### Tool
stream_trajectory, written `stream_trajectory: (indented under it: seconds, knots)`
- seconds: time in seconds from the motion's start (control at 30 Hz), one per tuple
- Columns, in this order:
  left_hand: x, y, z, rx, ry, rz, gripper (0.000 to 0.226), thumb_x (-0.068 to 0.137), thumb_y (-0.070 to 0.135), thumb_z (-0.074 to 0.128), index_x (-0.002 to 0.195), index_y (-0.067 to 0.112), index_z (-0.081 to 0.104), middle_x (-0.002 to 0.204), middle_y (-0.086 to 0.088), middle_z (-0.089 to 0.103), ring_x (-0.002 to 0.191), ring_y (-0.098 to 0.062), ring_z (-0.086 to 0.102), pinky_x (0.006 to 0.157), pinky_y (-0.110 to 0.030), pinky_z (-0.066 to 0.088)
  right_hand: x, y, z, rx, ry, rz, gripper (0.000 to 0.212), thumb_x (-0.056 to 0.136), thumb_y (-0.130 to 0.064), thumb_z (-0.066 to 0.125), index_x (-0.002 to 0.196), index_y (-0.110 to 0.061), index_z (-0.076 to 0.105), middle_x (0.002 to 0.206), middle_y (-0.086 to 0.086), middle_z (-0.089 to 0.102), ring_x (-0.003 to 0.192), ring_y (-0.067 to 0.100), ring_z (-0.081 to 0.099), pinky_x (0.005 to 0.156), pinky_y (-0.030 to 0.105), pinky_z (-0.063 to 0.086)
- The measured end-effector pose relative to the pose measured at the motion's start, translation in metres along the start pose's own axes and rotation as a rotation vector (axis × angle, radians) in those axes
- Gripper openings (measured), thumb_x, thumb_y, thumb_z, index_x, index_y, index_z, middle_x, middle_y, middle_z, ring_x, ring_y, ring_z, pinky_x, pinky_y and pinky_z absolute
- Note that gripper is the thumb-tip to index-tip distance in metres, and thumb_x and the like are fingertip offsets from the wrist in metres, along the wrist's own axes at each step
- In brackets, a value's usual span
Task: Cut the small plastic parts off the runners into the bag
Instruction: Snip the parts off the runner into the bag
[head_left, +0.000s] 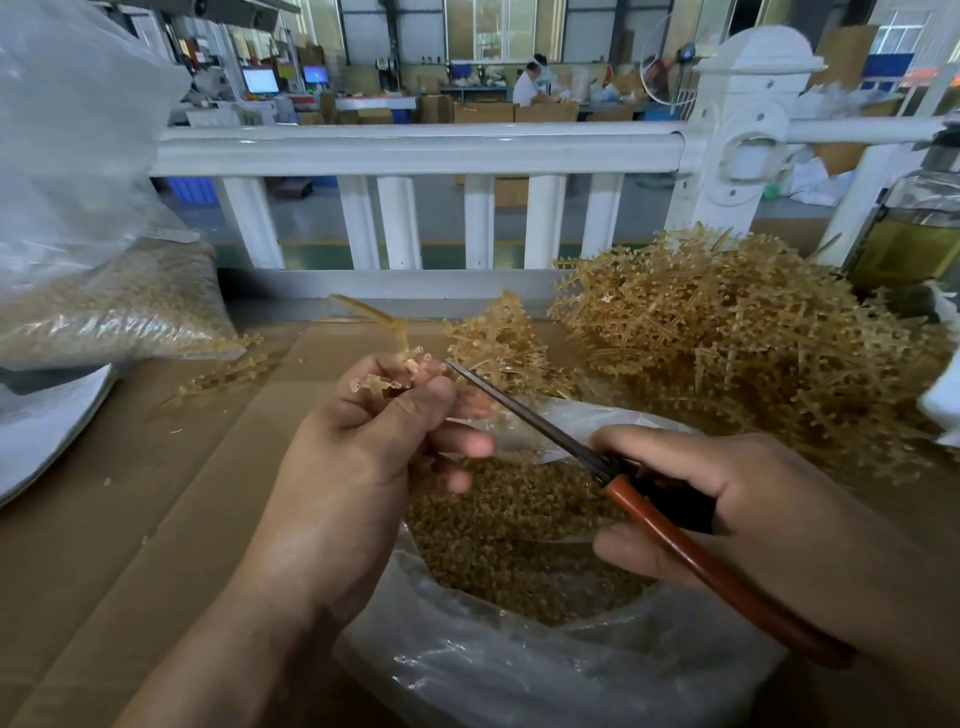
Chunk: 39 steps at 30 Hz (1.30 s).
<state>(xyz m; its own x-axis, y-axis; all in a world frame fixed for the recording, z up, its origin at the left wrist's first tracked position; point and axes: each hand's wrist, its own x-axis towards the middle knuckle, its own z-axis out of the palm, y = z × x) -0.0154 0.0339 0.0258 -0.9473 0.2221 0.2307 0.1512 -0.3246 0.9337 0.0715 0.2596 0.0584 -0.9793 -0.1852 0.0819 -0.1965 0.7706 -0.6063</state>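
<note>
Left grip: the left hand (363, 447) is pinching a runner (395, 376) between thumb and fingertips.
Right grip: the right hand (727, 509) is curling round red-handled scissors (524, 415), their tip reaching just beside that runner.
Bag (519, 660): lying open below both hands, holding loose small parts (509, 540).
Pile (727, 332): uncut runners lying on the cardboard surface (130, 493) behind it.
Left bag (104, 306): holding more parts.

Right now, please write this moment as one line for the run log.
left hand: holds runner | right hand: grips scissors, tip beside runner | bag: open below hands, cut parts inside
</note>
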Motion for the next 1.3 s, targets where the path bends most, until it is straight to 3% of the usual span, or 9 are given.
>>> stream_trajectory:
  seconds: [0.07,0.17,0.37,0.5,1.07,1.17,1.3]
  knots:
    - [0.001,0.001,0.002,-0.031,0.006,0.000,0.007,0.086,0.022,0.064,0.085,0.017,0.069,0.092,-0.016,0.075,0.071,-0.024,0.073,0.051,-0.026,0.052,0.001,0.001,0.000,-0.025,0.018,0.007,0.071,0.066,-0.095,0.047,0.115,-0.045,0.056,0.090,-0.014,0.069,0.073,0.001,0.066,0.068,0.028,0.051]
    - [0.001,0.003,0.002,-0.061,0.014,-0.001,0.006,0.085,0.020,0.066,0.082,0.020,0.071,0.091,-0.014,0.075,0.073,-0.024,0.074,0.052,-0.027,0.053,0.003,0.002,0.002,-0.056,0.025,0.006,0.061,0.068,-0.091,0.049,0.114,-0.051,0.054,0.091,-0.018,0.069,0.073,-0.001,0.066,0.061,0.027,0.053]
    - [0.000,0.005,0.001,-0.079,-0.004,0.045,0.015,0.084,0.022,0.073,0.073,0.033,0.071,0.080,-0.006,0.073,0.069,-0.019,0.072,0.052,-0.026,0.052,0.003,0.000,0.005,-0.115,0.082,0.002,0.055,0.069,-0.086,0.050,0.115,-0.057,0.049,0.094,-0.028,0.065,0.082,-0.003,0.064,0.073,0.020,0.048]
    - [0.000,0.001,-0.002,-0.066,-0.014,0.061,0.004,0.082,0.023,0.072,0.081,0.027,0.070,0.082,-0.009,0.073,0.071,-0.020,0.072,0.053,-0.027,0.052,0.003,-0.002,0.003,-0.175,0.077,0.007,0.058,0.068,-0.088,0.046,0.116,-0.056,0.048,0.093,-0.026,0.065,0.082,-0.003,0.064,0.063,0.023,0.051]
    - [0.002,-0.002,-0.001,-0.082,0.000,0.017,0.012,0.074,0.032,0.079,0.080,0.023,0.074,0.079,-0.007,0.070,0.070,-0.016,0.068,0.055,-0.024,0.052,0.001,-0.005,-0.001,-0.218,0.063,-0.006,0.059,0.073,-0.091,0.038,0.110,-0.048,0.053,0.086,-0.023,0.064,0.075,0.000,0.063,0.058,0.023,0.050]
    - [0.002,-0.002,-0.001,-0.098,0.007,0.007,0.015,0.074,0.031,0.080,0.082,0.021,0.074,0.079,-0.008,0.070,0.070,-0.017,0.068,0.055,-0.025,0.052,0.000,-0.006,0.000,-0.225,0.072,0.012,0.054,0.073,-0.090,0.041,0.113,-0.055,0.049,0.086,-0.027,0.062,0.077,-0.002,0.062,0.060,0.020,0.050]
    - [0.002,-0.001,-0.001,-0.119,0.019,-0.013,0.015,0.072,0.032,0.080,0.080,0.020,0.075,0.076,-0.009,0.070,0.067,-0.017,0.067,0.054,-0.024,0.052,0.001,-0.009,-0.001,-0.242,0.099,-0.004,0.052,0.075,-0.084,0.047,0.117,-0.052,0.051,0.088,-0.027,0.063,0.073,-0.004,0.064,0.055,0.021,0.051]
